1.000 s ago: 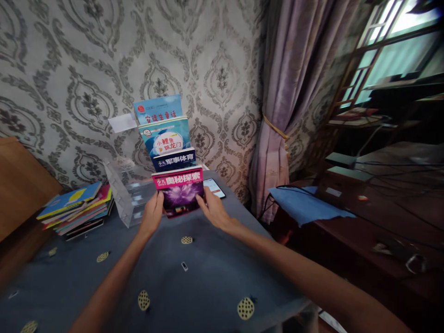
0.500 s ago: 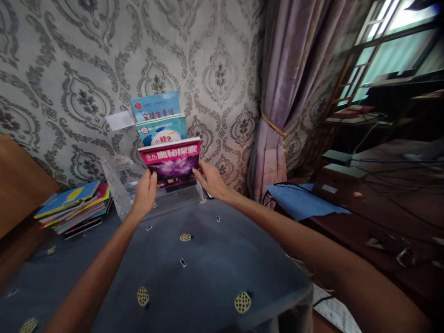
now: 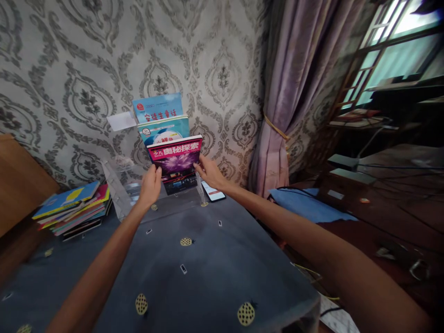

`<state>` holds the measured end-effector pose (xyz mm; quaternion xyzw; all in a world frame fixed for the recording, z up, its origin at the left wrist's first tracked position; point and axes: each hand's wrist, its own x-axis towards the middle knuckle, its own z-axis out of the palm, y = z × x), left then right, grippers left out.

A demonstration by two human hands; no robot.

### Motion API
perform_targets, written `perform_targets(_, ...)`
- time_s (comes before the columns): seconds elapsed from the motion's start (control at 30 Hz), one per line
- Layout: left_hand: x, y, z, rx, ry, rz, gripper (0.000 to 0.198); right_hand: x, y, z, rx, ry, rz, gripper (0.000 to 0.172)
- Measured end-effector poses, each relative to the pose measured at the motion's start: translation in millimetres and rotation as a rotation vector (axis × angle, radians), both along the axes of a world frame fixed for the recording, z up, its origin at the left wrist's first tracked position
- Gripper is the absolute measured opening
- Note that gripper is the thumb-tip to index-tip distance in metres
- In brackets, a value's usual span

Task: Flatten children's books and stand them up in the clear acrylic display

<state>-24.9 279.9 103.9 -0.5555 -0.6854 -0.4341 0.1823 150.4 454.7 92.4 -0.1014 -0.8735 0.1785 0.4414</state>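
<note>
Both my hands grip a pink and purple book (image 3: 177, 159) by its two side edges, cover facing me. My left hand (image 3: 151, 185) has its thumb on the left edge; my right hand (image 3: 211, 173) pinches the right edge. The book is upright at the right end of a clear acrylic rack (image 3: 114, 187), its lower part in front of or inside the rack; I cannot tell which. Behind it stand a teal book (image 3: 163, 132) and a taller light blue book (image 3: 157, 107). A white card (image 3: 121, 121) sticks out left of them.
A stack of thin books (image 3: 74, 206) lies left of the rack on the dark patterned tablecloth (image 3: 215, 263). A lit phone (image 3: 213, 192) lies by the rack's right end. The papered wall (image 3: 222, 55) rises behind; a tied curtain (image 3: 277, 125) hangs to the right.
Both hands have brought the pink and purple book slightly lower and more squarely in front of the other books. The phone beside the rack now shows more fully.
</note>
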Motion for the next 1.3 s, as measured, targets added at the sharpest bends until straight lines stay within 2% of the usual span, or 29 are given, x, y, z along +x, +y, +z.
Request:
perform_targets(0.23,-5,5,-8.6,-0.081,0.050,0.059,0.035,-7,9,-12.0,-0.030,-0.028,-0.008,0.014)
perform_targets(0.47,1,2,-5.9,-0.275,0.235,0.279,0.029,-10,12,-18.7,-0.015,-0.098,-0.109,0.014)
perform_targets(0.63,9,0,0.9,-0.483,0.227,0.448,0.033,-10,9,-22.7,-0.066,-0.102,-0.137,0.020)
perform_targets(0.77,11,-1,3.5,-0.574,0.177,0.529,0.038,-11,7,-23.6,-0.120,-0.101,-0.167,0.033)
perform_targets(0.9,11,0,3.6,-0.627,0.170,0.531,0.040,-15,10,-22.7,-0.134,-0.097,-0.165,0.038)
perform_targets(1.3,13,7,13.7,-0.612,0.151,0.515,0.035,-25,11,-24.9,-0.127,-0.063,-0.194,0.025)
